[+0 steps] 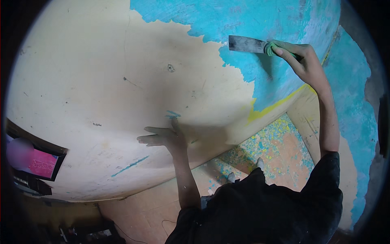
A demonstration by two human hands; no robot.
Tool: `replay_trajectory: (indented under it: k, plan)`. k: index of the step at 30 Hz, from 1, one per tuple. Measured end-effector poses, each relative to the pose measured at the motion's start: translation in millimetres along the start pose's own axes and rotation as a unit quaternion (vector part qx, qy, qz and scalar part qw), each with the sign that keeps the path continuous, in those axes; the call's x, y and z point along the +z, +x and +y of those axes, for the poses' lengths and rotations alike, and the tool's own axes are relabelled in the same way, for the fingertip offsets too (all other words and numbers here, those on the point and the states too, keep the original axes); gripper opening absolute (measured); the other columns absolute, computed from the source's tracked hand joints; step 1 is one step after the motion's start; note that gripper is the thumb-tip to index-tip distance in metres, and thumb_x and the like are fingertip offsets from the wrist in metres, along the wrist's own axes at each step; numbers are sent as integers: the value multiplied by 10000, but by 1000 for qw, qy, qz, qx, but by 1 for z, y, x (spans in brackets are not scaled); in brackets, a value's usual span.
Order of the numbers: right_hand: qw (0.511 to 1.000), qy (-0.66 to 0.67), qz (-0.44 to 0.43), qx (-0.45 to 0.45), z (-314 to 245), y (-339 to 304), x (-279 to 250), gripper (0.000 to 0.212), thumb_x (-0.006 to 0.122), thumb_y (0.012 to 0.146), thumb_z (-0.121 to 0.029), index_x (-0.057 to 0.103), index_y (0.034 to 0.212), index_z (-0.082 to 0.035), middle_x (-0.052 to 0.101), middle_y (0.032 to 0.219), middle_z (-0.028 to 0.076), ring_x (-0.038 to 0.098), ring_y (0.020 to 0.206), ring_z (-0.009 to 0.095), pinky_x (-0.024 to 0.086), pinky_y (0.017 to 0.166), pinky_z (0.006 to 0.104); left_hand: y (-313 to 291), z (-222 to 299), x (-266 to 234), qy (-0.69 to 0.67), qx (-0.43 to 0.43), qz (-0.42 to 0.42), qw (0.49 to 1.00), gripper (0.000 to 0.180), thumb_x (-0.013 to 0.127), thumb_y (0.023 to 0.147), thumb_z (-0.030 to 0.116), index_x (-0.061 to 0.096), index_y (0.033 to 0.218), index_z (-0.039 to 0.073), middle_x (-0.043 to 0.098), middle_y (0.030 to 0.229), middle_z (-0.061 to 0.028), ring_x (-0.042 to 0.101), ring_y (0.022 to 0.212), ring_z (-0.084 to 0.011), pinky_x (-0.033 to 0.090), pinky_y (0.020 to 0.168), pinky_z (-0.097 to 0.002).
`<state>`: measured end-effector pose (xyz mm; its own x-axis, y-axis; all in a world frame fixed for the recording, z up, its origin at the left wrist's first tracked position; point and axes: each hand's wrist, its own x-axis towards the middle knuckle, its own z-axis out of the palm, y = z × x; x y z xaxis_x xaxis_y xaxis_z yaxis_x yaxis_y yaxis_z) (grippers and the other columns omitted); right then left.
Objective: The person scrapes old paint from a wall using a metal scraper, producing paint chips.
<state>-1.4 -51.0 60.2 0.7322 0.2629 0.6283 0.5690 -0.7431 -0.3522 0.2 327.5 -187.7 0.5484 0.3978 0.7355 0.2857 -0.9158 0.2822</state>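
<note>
My right hand (302, 61) is closed around the green handle of a paint scraper (247, 44), whose flat metal blade points left. The blade's end is beside the ragged edge where turquoise paint (260, 20) meets the cream paint (93, 77) on the wall. Whether the blade touches the wall I cannot tell. My left hand (167, 137) is open with fingers spread, over the cream part, below a small blue mark (173, 114). It holds nothing; whether it rests on the wall is unclear.
Blue and yellow paint flakes (272, 140) litter the tiled floor (156, 205) in the corner near my feet. A side wall (357, 122) with turquoise paint stands at the right. A dark-framed screen (42, 164) is at the left; dark equipment (89, 234) and a thin cable lie at the lower left.
</note>
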Motion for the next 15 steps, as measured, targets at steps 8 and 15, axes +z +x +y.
replay_trajectory:
  k: [8, 15]
  plan:
    - [996, -39, 77, -21, -20, -9, 21, 260, 638, 946, -243, 725, 1097, -51, 718, 870, 165, 567, 605, 193, 491, 636, 289, 2, -1, -2, -7, -1, -14, 1000, 1066, 460, 958, 597, -77, 1440, -188, -157, 1376, -564, -93, 1268, -763, 266, 925, -804]
    - [997, 29, 50, -50, -1, 0, 41, 263, 639, 947, -204, 706, 1143, -42, 720, 846, 162, 578, 628, 79, 476, 606, 268, 5, 11, -7, -32, -59, -69, 995, 1091, 490, 947, 589, -98, 1436, -188, -194, 1376, -553, -142, 1274, -747, 207, 971, -799]
